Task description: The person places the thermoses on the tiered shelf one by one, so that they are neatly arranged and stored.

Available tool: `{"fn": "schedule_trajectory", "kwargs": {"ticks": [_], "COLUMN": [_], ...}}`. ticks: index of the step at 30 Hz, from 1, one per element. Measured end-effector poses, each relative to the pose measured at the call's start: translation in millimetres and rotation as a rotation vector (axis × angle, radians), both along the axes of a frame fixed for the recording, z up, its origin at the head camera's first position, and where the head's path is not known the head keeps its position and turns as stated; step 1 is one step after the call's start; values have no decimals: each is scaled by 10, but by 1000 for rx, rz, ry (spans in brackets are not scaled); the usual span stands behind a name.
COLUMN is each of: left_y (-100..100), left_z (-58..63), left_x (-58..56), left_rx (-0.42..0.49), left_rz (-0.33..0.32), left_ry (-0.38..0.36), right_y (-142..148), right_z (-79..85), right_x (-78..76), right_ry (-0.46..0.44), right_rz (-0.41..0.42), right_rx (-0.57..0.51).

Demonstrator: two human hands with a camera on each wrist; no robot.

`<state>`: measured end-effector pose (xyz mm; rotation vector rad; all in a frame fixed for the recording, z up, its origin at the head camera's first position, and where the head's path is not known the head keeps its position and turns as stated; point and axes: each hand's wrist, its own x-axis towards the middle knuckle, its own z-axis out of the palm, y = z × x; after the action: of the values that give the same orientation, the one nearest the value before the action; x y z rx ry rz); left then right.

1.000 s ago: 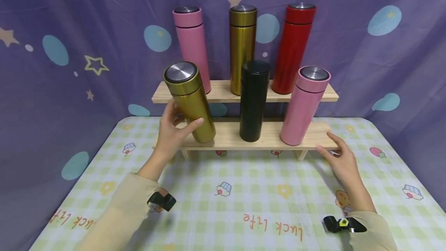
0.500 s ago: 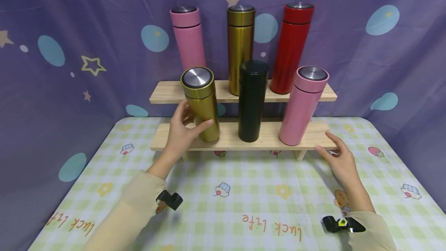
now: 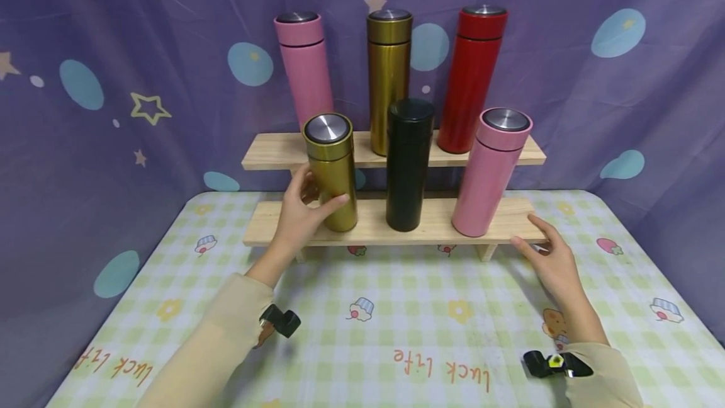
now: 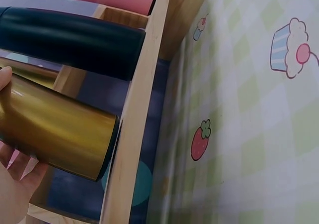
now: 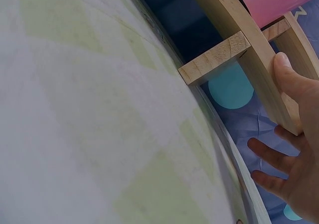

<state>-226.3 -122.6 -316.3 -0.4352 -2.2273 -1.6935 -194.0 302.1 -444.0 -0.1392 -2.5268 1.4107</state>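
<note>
My left hand [image 3: 300, 211] grips a gold thermos bottle [image 3: 334, 181] at the left part of the lower shelf, thumb in front and fingers round its left side. In the left wrist view the base of this gold thermos [image 4: 60, 124] is at the shelf board, nearly upright to it. To its right stand a black thermos [image 3: 408, 169] and a pink thermos [image 3: 488, 175]. My right hand [image 3: 552, 260] holds the right end of the wooden shelf [image 3: 515, 219], with its thumb [image 5: 286, 72] on the front edge and the lower fingers stretched out.
On the upper board [image 3: 272, 151] stand another pink thermos [image 3: 306, 74], a taller gold thermos [image 3: 389, 80] and a red thermos [image 3: 474, 80]. The two-tier rack rests on a checked tablecloth [image 3: 408, 307]. Behind it hangs a purple curtain [image 3: 170, 11].
My left hand has brought the gold thermos rightward along the lower shelf, and it now leans less. The right hand stays at the shelf end.
</note>
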Motion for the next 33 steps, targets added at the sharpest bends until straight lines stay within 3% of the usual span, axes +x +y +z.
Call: {"fn": "schedule_trajectory", "kwargs": {"ticks": [4, 11, 14, 22, 33], "left_y": [-16, -142, -168, -166, -106], "left_z": [-11, -288, -333, -367, -374], "left_x": [-16, -290, -330, -365, -408], "left_rx": [-6, 12, 39, 55, 18], "left_rz": [-2, -4, 3, 2, -3], "left_ry": [-17, -39, -35, -7, -36], "right_y": [-9, -22, -25, -24, -1], "right_z": [1, 8, 8, 10, 10], "right_x": [4, 15, 18, 23, 8], "right_ry": [-6, -1, 0, -9, -16], "right_rz": [7, 12, 12, 11, 8], "right_rx": [-1, -2, -3, -8, 5]}}
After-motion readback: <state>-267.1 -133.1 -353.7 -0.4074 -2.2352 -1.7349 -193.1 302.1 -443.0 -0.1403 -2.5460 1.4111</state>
